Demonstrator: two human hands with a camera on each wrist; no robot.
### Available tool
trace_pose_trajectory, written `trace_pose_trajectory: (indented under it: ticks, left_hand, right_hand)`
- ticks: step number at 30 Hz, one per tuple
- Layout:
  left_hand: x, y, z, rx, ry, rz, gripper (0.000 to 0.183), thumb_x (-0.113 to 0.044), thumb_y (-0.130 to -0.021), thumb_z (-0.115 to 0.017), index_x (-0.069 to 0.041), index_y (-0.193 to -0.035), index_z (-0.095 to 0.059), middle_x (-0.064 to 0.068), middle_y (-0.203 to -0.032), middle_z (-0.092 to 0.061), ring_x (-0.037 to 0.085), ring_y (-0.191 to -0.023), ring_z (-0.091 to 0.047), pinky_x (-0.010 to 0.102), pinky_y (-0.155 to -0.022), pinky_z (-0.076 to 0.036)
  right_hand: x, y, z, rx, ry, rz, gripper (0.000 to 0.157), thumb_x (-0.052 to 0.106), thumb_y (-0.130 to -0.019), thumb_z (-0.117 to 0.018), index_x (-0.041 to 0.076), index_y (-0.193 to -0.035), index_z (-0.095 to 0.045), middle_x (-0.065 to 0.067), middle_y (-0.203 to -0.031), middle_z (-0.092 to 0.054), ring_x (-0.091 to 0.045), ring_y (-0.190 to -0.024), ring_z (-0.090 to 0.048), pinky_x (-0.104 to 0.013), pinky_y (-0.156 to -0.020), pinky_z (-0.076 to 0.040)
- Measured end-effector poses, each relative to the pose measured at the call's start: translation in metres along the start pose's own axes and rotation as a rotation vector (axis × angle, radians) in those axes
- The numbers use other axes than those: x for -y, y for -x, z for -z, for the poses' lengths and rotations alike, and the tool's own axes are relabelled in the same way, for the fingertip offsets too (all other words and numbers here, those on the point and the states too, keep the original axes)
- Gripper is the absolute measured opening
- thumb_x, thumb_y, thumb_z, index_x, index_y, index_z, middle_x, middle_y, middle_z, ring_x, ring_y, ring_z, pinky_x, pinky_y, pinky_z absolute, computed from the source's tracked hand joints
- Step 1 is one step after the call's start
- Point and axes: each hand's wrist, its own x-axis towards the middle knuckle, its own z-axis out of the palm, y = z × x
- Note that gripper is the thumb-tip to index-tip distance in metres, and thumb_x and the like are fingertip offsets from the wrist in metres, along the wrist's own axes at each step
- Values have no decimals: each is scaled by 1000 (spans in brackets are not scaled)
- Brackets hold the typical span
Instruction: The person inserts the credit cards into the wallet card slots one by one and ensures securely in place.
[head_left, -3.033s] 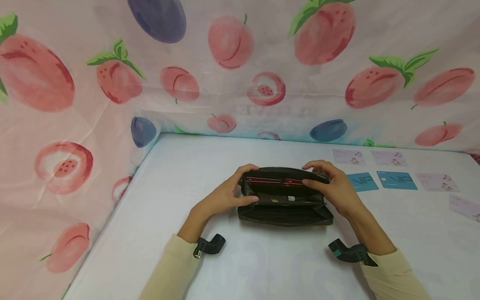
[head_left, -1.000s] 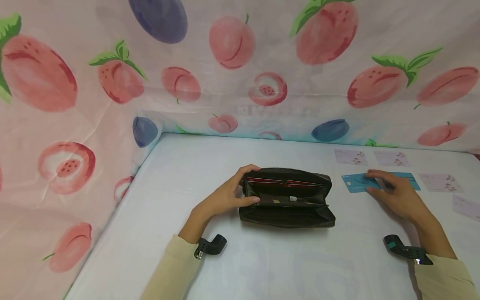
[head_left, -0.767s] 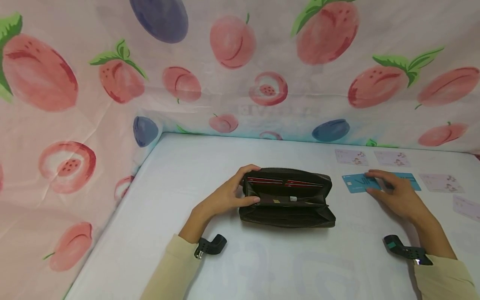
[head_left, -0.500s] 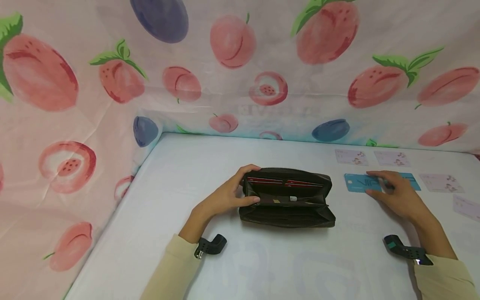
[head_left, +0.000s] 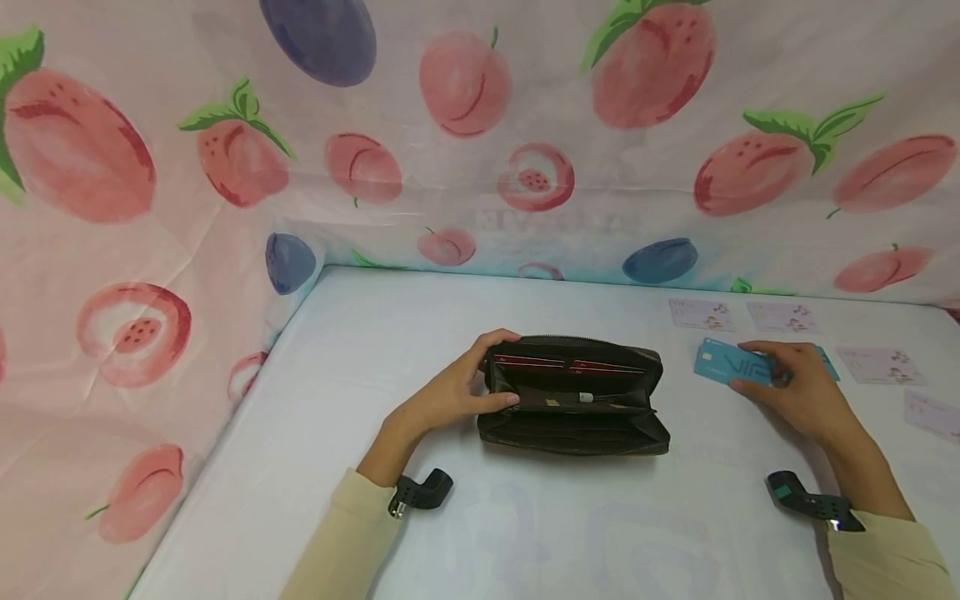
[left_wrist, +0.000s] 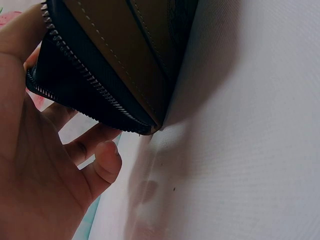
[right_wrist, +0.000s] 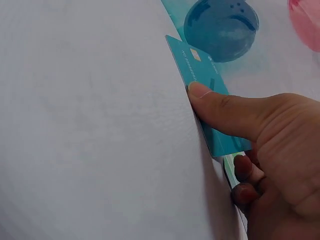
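An unzipped black wallet (head_left: 573, 446) stands with its mouth facing up in the head view. Red-edged cards (head_left: 529, 362) sit in its back slots, and a small white tag (head_left: 586, 397) shows inside. My left hand (head_left: 438, 396) grips the wallet's left end, thumb at the inner divider and fingers behind; the left wrist view shows its brown outside (left_wrist: 117, 47) and zipper teeth. My right hand (head_left: 802, 387) pinches a blue VIP card (head_left: 720, 360) by its edges, thumb on the near edge in the right wrist view. Another blue card (head_left: 829, 363) is mostly hidden behind that hand.
Pale pink cards lie at the right: two in the back row (head_left: 701, 314), one beside the blue cards (head_left: 881, 365), and one nearer the right edge (head_left: 933, 414). A fruit-print cloth (head_left: 450, 183) hangs behind and left of the white table (head_left: 390, 333).
My right hand has left the wallet's right end, moved right to the blue card and taken it; the card has since turned and tilted in its fingers. My left hand has stayed put.
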Motion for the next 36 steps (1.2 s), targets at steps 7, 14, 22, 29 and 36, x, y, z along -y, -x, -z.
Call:
trace_pose_trajectory:
  ticks: [7, 14, 22, 29, 36]
  left_hand:
    - [0, 1, 0, -4, 5, 3, 68, -17, -90, -68, -18, -146, -29, 5, -152, -26, 23, -137, -28, 53, -105, -28]
    - [1, 1, 0, -5, 12, -2, 68, -16, -90, -68, -18, -146, -29, 5, -152, -25, 23, -138, -27, 54, -105, -28]
    - [0, 1, 0, -7, 0, -4, 68, -16, -90, -68, -18, -146, -29, 6, -152, -27, 23, -137, -28, 52, -105, -29]
    - [-1, 0, -1, -8, -4, -3, 68, -15, -90, -68, -17, -145, -29, 6, -152, -27, 24, -137, -28, 53, -104, -29]
    - [15, -4, -3, -4, -1, 0, 71, -17, -89, -69, -20, -146, -28, 4, -153, -25, 23, -138, -26, 53, -105, -28]
  right_hand:
    - [3, 2, 2, -19, 62, -27, 57, 32, -85, -74, 8, -132, -53, -17, -91, -49, -29, -82, -41, -38, -62, -31]
    - [0, 5, 12, 21, 80, -64, 47, 38, -93, -62, 17, -135, -55, -14, -93, -58, -28, -82, -48, -37, -65, -34]
    - [0, 9, 26, 18, -32, -68, 45, 38, -92, -63, 14, -130, -60, -11, -99, -60, -11, -76, -54, -23, -56, -38]
    - [19, 13, 39, -82, -217, 4, 35, 19, -90, -69, 9, -123, -63, -4, -78, -63, -9, -68, -64, -16, -63, -40]
    - [38, 14, 47, -120, -260, 59, 33, 9, -88, -70, 7, -121, -65, 2, -74, -67, -4, -65, -63, -12, -63, -42]
